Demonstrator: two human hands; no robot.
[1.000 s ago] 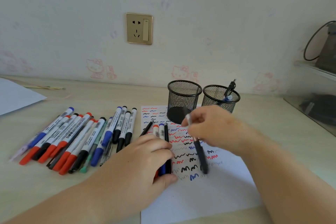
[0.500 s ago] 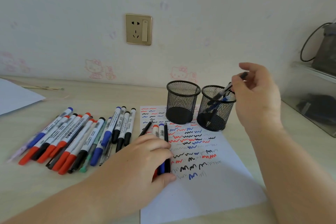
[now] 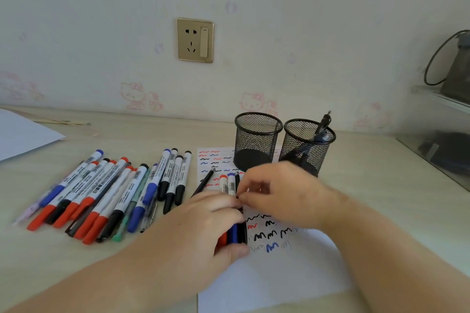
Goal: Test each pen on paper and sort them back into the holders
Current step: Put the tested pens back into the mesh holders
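A white paper (image 3: 279, 277) covered with red, blue and black test scribbles lies in front of me. My left hand (image 3: 203, 223) rests on it, shut on a bundle of pens (image 3: 230, 183) with red, blue and black ends. My right hand (image 3: 279, 193) is over the paper, its fingertips pinched at the thin black pen (image 3: 237, 179) on the bundle's right side. Two black mesh holders stand at the paper's far edge. The left holder (image 3: 258, 140) looks empty. The right holder (image 3: 309, 152) has pens (image 3: 322, 127) leaning in it.
Many whiteboard markers (image 3: 101, 193) lie in a row to the left of the paper, and one loose black pen (image 3: 203, 181) lies on its left edge. Another white sheet (image 3: 23, 134) is at the far left. A glass shelf (image 3: 437, 152) and a bag (image 3: 457, 79) are at the right.
My right hand dropped a pen into the right holder, then came back down to the bundle in my left hand. The left hand stayed put.
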